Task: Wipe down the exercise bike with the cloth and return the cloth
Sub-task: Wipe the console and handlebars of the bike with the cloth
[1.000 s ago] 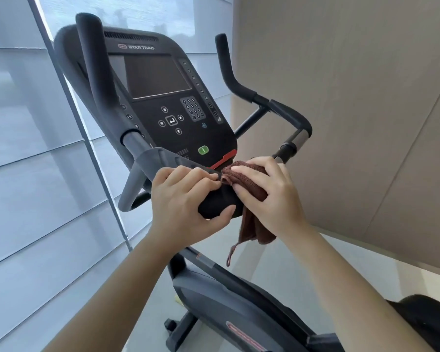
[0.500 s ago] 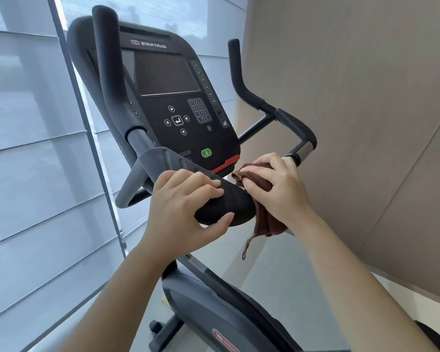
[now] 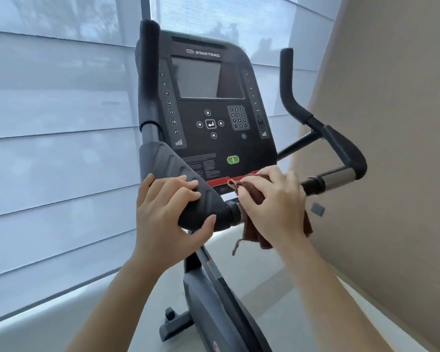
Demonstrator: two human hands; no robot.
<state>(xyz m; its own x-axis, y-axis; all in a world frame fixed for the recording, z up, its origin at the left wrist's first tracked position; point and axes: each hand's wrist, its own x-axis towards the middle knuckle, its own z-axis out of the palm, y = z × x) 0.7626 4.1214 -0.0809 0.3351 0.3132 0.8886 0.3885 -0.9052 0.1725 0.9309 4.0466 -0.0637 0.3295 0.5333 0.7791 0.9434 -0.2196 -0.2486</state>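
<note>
A black exercise bike (image 3: 208, 295) fills the middle of the view, its console (image 3: 211, 105) facing me. My left hand (image 3: 168, 219) wraps the padded left handlebar grip (image 3: 188, 191), thumb underneath. My right hand (image 3: 272, 201) is closed on a brown cloth (image 3: 252, 232) pressed around the handlebar's centre bar, just below the console's red strip. The cloth's loose end and a thin loop hang down under my right hand. The bar under the cloth is hidden.
The right handlebar (image 3: 341, 151) with a silver sensor section (image 3: 341, 177) sticks out to the right, close to a beige wall (image 3: 396, 148). White window blinds (image 3: 56, 138) stand behind and left. The bike's base foot (image 3: 173, 329) rests on the pale floor.
The view has swung round so the console faces me squarely. My right hand with the cloth has slid from the end of the left grip onto the centre bar. My left hand stays on the grip.
</note>
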